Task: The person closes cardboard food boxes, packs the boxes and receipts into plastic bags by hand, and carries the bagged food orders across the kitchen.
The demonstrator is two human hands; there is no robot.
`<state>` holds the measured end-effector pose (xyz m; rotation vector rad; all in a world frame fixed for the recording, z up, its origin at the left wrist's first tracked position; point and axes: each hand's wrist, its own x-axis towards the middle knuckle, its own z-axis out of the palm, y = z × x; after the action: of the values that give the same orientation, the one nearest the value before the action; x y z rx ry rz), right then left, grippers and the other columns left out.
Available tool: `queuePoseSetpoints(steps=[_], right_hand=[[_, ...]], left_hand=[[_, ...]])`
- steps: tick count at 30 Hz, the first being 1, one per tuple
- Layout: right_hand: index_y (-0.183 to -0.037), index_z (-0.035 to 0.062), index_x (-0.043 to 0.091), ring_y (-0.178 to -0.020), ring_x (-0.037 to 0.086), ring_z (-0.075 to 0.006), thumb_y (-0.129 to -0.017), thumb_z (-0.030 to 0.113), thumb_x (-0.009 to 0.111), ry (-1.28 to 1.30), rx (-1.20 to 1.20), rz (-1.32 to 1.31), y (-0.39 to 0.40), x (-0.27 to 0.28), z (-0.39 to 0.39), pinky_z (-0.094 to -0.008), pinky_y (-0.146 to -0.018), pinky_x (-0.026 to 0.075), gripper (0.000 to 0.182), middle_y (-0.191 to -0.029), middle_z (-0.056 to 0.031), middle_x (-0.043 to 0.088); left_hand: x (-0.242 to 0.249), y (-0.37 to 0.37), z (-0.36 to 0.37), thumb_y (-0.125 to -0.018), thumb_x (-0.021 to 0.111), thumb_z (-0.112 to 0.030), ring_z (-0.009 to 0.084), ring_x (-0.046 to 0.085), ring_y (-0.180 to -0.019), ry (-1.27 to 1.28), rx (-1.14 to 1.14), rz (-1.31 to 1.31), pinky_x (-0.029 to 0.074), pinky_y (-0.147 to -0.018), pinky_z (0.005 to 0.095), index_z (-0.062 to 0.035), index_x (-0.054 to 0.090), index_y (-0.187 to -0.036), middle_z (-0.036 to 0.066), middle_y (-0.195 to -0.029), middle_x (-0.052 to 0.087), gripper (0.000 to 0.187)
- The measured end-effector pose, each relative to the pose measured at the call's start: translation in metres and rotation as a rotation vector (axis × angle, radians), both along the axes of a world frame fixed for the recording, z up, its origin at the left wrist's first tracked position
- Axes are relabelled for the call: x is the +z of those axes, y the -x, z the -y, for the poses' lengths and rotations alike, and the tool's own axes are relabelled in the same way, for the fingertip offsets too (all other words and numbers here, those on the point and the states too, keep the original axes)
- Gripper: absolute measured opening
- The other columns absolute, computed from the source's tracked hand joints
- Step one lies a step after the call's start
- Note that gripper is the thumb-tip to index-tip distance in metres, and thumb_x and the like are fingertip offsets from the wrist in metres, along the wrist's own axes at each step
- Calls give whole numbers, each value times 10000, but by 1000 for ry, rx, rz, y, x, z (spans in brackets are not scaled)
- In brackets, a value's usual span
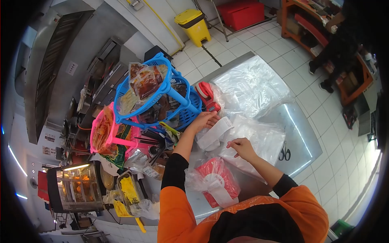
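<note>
Pinching a white paper slip (214,133) between both hands, left hand (204,120) above, right hand (242,148) below, plastic bags (259,137) underneath.

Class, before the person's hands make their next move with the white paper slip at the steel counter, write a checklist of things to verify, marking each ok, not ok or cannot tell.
1. Left hand touches the long white paper slip: ok.
2. Right hand pinches the slip's other end: cannot tell.
3. Clear plastic bags lie under the slip: ok.
4. Red container in a plastic bag sits apart from both hands: ok.
5. Scissors lie away from the hands: ok.
</note>
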<state>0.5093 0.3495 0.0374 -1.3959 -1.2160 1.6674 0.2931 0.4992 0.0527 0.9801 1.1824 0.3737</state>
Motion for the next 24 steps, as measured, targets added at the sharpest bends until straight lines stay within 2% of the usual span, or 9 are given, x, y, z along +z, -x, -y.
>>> queuePoseSetpoints(steps=[5,8,9,12,15,19,20,21,24], right_hand=[[-861,20,721,-552,550,-85,-877,271,629,-44,55,67,5,-14,2,-273,-450,523,268,-687,-39,635],[-863,28,720,-595,580,-118,-867,246,632,-198,25,127,9,-5,-1,-276,-505,508,235,-702,-64,637],[-868,33,719,-647,609,-147,-859,248,636,-304,18,136,8,-6,1,-283,-561,502,231,-722,-87,635],[-851,44,711,-672,598,-174,-846,196,652,-519,-19,82,13,41,23,-286,-632,463,163,-734,-103,606],[-834,49,708,-624,554,-153,-848,137,649,-700,51,-7,30,117,57,-272,-584,434,106,-728,-75,587],[-803,48,685,-612,533,-167,-846,116,647,-811,402,-95,81,184,126,-280,-563,419,89,-716,-69,570],[-795,51,676,-609,539,-193,-841,134,650,-807,508,-96,99,191,145,-298,-563,425,99,-713,-86,569],[-800,42,686,-585,505,-125,-862,97,633,-761,591,-158,118,186,164,-257,-548,405,99,-732,-30,572],[-801,40,693,-583,525,-128,-878,181,618,-709,770,-158,182,145,210,-266,-553,418,178,-684,-38,573]], left_hand=[[-70,4,10,-957,495,-343,119,577,-530,-172,-88,-273,472,-543,257,-81,642,-830,24,-666,626,326],[-53,0,19,-966,476,-321,144,573,-554,-426,-99,-310,441,-543,273,-62,614,-803,40,-666,611,335],[-48,-1,20,-965,474,-250,221,605,-627,-837,-108,-341,442,-583,310,-36,595,-846,95,-704,617,274],[76,-19,70,-950,466,-131,379,626,-826,-1202,157,-386,468,-679,407,-57,588,-938,189,-833,624,143],[175,9,148,-944,500,-114,387,627,-779,-1523,327,-654,484,-607,426,-93,616,-988,155,-849,657,126],[245,63,319,-966,494,-133,156,563,-529,-1317,741,-832,410,-500,273,-66,628,-996,72,-720,628,152],[243,78,362,-970,487,-134,106,495,-525,-1191,852,-838,375,-499,243,-54,630,-990,34,-687,590,165],[240,90,403,-975,481,-135,57,428,-521,-1066,957,-840,341,-499,213,-43,632,-985,-3,-654,552,178],[186,141,499,-986,450,-161,71,385,-509,-761,1121,-958,337,-502,227,-22,635,-965,-22,-594,455,232]])
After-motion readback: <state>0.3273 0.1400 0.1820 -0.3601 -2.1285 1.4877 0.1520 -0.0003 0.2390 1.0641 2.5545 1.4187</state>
